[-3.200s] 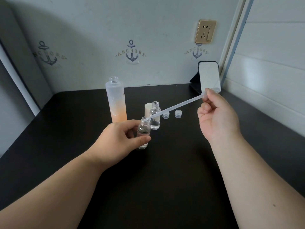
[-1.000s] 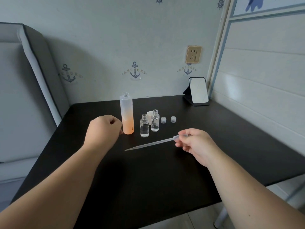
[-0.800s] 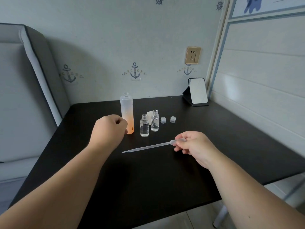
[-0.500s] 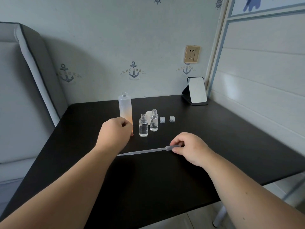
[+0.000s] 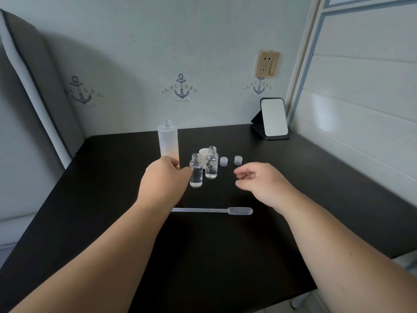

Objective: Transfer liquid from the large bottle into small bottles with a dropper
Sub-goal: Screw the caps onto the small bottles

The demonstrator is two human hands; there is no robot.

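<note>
Plastic dropper [image 5: 212, 210] flat on the black table [image 5: 225, 256], bulb to the right, free of both hands. Left hand [image 5: 163, 181] loosely curled and gripping nothing, just beside the nearer small bottle [image 5: 196, 171]; right hand [image 5: 261, 184] relaxed above the table, fingers half bent, holding nothing. Behind: frosted large bottle [image 5: 168, 141] uncapped, second small bottle [image 5: 211, 162], white cap [image 5: 203, 152], two clear caps [image 5: 223, 161] and folding mirror [image 5: 273, 117].

Clear dropper [image 5: 212, 210] lies flat before two uncapped small bottles [image 5: 196, 171] and frosted large bottle [image 5: 168, 139].
</note>
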